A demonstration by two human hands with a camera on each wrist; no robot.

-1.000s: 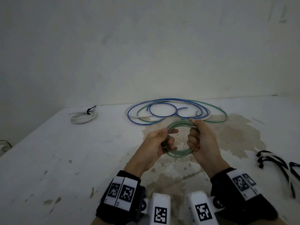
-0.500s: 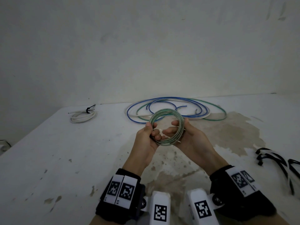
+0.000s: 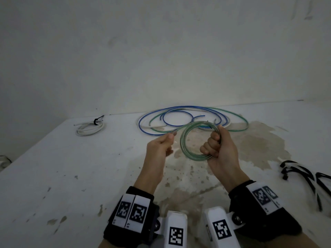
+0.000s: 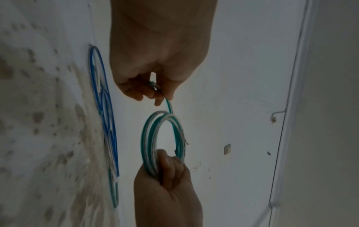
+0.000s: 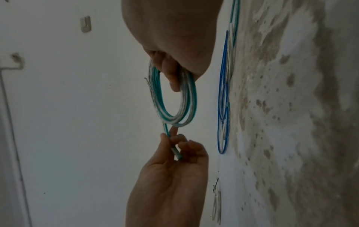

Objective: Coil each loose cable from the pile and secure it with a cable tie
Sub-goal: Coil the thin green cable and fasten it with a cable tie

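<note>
Head view: green coil (image 3: 188,140) held up over the table (image 3: 53,176), right hand (image 3: 219,149) fisted round its turns, left hand (image 3: 161,145) pinching the free end (image 3: 174,133). Risk: springy loops fan out if the right grip slackens before a cable tie (image 3: 300,176) goes on; ties lie well apart to the right, loose pile (image 3: 188,119) behind. No readable text, only square coded tags on the wristbands (image 3: 131,210).
</note>
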